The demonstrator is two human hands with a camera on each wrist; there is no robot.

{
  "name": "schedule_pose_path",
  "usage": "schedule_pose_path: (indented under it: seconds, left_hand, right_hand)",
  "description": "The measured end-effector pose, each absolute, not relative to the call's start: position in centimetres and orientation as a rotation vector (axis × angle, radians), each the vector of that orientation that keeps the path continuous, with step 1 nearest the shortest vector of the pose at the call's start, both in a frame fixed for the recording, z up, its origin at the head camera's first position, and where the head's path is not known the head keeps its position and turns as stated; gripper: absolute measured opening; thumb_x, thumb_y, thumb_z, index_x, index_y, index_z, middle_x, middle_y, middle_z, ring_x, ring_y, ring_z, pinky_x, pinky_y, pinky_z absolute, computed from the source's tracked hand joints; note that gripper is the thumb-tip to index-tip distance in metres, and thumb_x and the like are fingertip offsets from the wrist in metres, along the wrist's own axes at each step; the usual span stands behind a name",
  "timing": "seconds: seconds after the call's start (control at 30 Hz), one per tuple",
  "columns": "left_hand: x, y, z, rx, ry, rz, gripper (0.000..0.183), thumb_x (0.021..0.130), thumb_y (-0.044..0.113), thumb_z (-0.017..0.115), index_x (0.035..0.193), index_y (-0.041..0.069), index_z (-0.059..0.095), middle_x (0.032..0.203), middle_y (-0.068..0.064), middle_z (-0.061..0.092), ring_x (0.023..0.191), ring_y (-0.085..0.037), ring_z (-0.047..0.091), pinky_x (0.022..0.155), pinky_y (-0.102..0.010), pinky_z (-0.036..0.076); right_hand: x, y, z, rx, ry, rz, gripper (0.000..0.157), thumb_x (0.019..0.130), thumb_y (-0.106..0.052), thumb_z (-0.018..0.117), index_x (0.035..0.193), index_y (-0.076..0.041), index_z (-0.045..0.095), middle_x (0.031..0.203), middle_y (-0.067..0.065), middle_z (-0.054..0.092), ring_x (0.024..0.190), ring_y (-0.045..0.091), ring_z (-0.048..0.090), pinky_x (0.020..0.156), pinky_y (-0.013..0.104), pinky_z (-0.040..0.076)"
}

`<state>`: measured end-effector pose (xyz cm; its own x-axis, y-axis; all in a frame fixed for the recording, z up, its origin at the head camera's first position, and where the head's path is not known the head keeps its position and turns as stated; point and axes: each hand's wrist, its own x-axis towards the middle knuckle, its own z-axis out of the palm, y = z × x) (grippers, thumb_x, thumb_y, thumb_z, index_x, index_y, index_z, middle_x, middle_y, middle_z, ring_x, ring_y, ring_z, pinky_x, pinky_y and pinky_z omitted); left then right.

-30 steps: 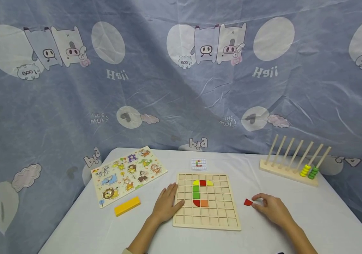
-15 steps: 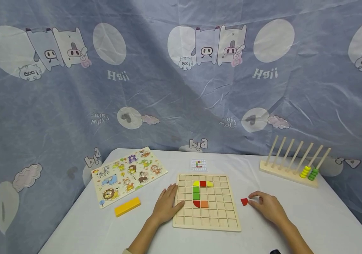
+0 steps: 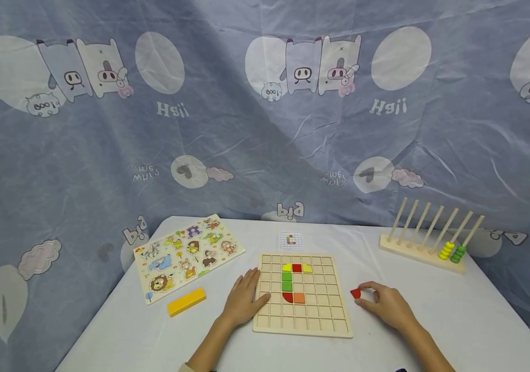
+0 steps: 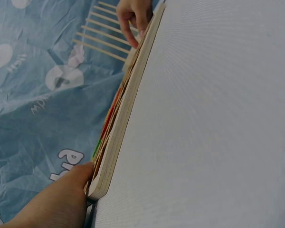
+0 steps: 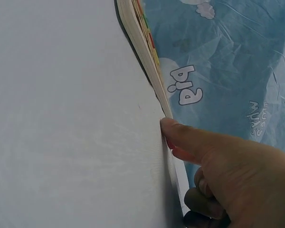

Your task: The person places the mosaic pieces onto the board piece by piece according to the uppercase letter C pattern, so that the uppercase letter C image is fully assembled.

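A square wooden grid board (image 3: 318, 325) lies on the white table in the head view. Several coloured pieces are set in its cells: yellow quarter-rounds, a red square (image 3: 297, 268), green squares (image 3: 287, 281), a red quarter-round (image 3: 288, 297) and an orange square (image 3: 299, 298). My left hand (image 3: 243, 299) rests flat along the board's left edge, its thumb over the rim. To the right of the board, my right hand (image 3: 388, 305) pinches a loose red quarter-round piece (image 3: 355, 293) between thumb and index finger, low over the table. In the right wrist view the fingers mostly hide this piece.
A small pattern card (image 3: 291, 241) lies behind the board. At the left are an animal puzzle (image 3: 190, 258) and a yellow block (image 3: 187, 302). A peg rack (image 3: 423, 253) with yellow and green beads stands at the back right, before a hanging cloth (image 3: 265, 129).
My right hand has shifted left toward the board with the red quarter-round, which has turned along the way. The left hand and the board have stayed in place.
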<state>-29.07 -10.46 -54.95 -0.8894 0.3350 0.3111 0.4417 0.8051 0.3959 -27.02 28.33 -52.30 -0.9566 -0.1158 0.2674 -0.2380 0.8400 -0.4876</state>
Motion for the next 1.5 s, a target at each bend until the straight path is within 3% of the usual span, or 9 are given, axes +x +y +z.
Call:
schedule_pose_path:
  seconds: [0.53,0.83,1.03,1.5]
  left_hand:
    - [-28.9,-10.5,-55.0,-0.609,-2.760,-0.690,0.073,0.091,0.050,0.047,0.141,0.000,0.033,0.145,-0.013,0.033,0.135,-0.025,0.025,0.110,-0.043,0.017]
    - [-29.0,-10.5,-54.9,-0.602,-2.769,-0.693,0.073,0.091,0.051,0.047,0.141,0.000,0.033,0.146,-0.012,0.032,0.136,-0.025,0.025,0.111,-0.042,0.016]
    - [-29.1,-10.4,-54.8,-0.605,-2.770,-0.694,0.073,0.090,0.051,0.047,0.141,0.000,0.033,0.146,-0.012,0.033,0.136,-0.025,0.025,0.111,-0.043,0.017]
    - [-29.0,-10.5,-54.7,-0.595,-2.778,-0.701,0.073,0.091,0.051,0.047,0.142,0.000,0.032,0.146,-0.013,0.032,0.135,-0.027,0.025,0.111,-0.043,0.016]
  right_hand:
    - [-27.1,27.3,-51.8,0.277,-2.743,0.770,0.039,0.073,-0.044,0.075,0.099,-0.016,0.068,0.049,-0.009,0.032,0.045,0.003,0.020,0.039,0.020,0.021]
    - [-26.0,23.4,-49.6,0.249,-2.704,0.765,0.039,0.074,-0.041,0.074,0.103,-0.015,0.068,0.048,-0.009,0.026,0.044,0.003,0.015,0.037,0.018,0.015]
    - [-24.9,20.2,-48.9,0.215,-2.742,0.796,0.038,0.074,-0.042,0.074,0.102,-0.016,0.067,0.047,-0.008,0.029,0.043,0.004,0.018,0.037,0.017,0.016]
    - [-24.8,15.8,-50.0,0.157,-2.791,0.784,0.037,0.074,-0.041,0.075,0.097,-0.012,0.067,0.043,-0.007,0.031,0.040,0.007,0.025,0.036,0.021,0.020]
